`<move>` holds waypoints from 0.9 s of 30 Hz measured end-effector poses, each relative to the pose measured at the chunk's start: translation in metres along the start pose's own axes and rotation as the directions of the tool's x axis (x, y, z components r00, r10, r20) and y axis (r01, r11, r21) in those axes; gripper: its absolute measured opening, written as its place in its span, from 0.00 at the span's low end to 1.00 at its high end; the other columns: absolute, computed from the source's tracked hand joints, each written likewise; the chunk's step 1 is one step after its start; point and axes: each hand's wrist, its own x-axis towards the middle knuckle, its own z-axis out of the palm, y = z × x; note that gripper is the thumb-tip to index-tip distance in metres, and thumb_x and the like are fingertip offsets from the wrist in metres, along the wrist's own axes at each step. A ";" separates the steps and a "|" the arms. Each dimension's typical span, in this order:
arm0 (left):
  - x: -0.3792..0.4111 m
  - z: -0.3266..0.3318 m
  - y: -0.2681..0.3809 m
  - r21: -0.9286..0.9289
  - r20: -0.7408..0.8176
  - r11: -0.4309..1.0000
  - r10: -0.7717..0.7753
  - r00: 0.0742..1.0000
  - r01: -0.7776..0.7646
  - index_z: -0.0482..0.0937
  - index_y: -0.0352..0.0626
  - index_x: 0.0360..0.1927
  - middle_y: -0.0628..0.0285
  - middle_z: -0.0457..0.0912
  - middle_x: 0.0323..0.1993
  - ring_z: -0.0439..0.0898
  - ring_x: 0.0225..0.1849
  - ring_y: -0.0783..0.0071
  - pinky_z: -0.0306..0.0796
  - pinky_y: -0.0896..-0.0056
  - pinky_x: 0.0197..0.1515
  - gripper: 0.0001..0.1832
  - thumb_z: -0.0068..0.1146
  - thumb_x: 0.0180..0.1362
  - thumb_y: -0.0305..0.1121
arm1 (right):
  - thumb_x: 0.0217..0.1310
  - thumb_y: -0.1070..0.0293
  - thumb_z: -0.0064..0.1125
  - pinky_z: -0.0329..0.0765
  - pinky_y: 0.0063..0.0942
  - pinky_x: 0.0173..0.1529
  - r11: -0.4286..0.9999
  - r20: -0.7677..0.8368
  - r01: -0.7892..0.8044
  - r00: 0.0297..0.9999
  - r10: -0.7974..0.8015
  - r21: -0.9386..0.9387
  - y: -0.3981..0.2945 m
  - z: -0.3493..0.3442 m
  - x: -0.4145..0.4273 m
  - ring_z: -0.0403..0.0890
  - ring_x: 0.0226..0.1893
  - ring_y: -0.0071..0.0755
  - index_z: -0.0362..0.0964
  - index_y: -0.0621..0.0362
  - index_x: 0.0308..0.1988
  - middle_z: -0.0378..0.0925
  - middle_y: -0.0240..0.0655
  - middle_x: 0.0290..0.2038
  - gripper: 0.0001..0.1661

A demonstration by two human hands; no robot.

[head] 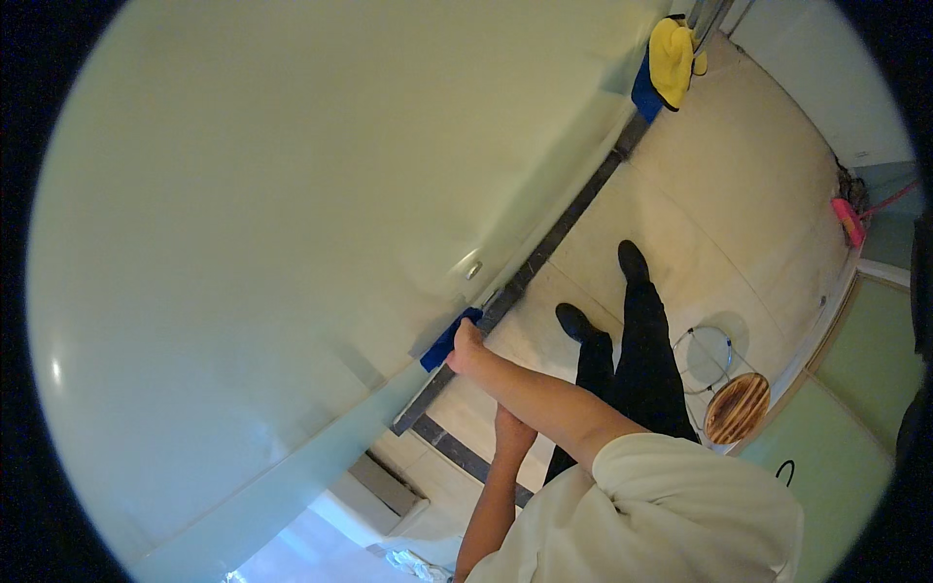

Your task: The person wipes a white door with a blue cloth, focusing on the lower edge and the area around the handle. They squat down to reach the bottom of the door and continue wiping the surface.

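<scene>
My right hand holds a dark blue cloth against the lower edge of a glossy pale wall panel. Just below the cloth runs a dark strip along the foot of the panel. My left hand is under my right forearm, which covers part of it. Its fingers are not clear, and I cannot tell whether it holds anything. A small metal fitting sits on the panel, a short way beyond the cloth.
Yellow cloth with dark edging lies over something blue at the strip's far end. A round wooden-seated stool with metal legs stands behind me. A pink broom head is at the right. Pale green panels line that side.
</scene>
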 end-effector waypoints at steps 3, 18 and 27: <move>0.002 0.002 0.010 0.014 0.002 0.999 -0.046 0.999 0.046 0.71 0.33 0.62 0.41 0.75 0.60 0.76 0.58 0.47 0.72 0.54 0.59 0.28 0.64 0.62 0.35 | 0.74 0.50 0.39 0.74 0.52 0.65 0.990 0.158 0.029 0.986 -0.051 0.136 -0.028 -0.004 0.030 0.78 0.59 0.46 0.72 0.51 0.60 0.77 0.38 0.60 0.27; 0.019 0.013 0.033 -0.067 -0.053 0.981 -0.186 0.981 0.183 0.68 0.30 0.65 0.39 0.74 0.60 0.76 0.58 0.45 0.70 0.54 0.62 0.32 0.64 0.62 0.36 | 0.77 0.43 0.41 0.74 0.46 0.65 0.965 0.217 0.253 0.941 -0.261 0.063 -0.133 0.008 0.013 0.77 0.60 0.42 0.69 0.49 0.63 0.75 0.35 0.62 0.28; 0.039 0.022 0.040 -0.028 -0.006 0.992 -0.122 0.993 0.121 0.70 0.32 0.64 0.38 0.75 0.59 0.76 0.57 0.44 0.72 0.53 0.59 0.30 0.64 0.61 0.35 | 0.78 0.41 0.35 0.73 0.55 0.66 0.997 0.200 0.040 0.978 -0.051 0.061 -0.100 0.008 -0.009 0.75 0.63 0.48 0.64 0.49 0.67 0.72 0.38 0.66 0.33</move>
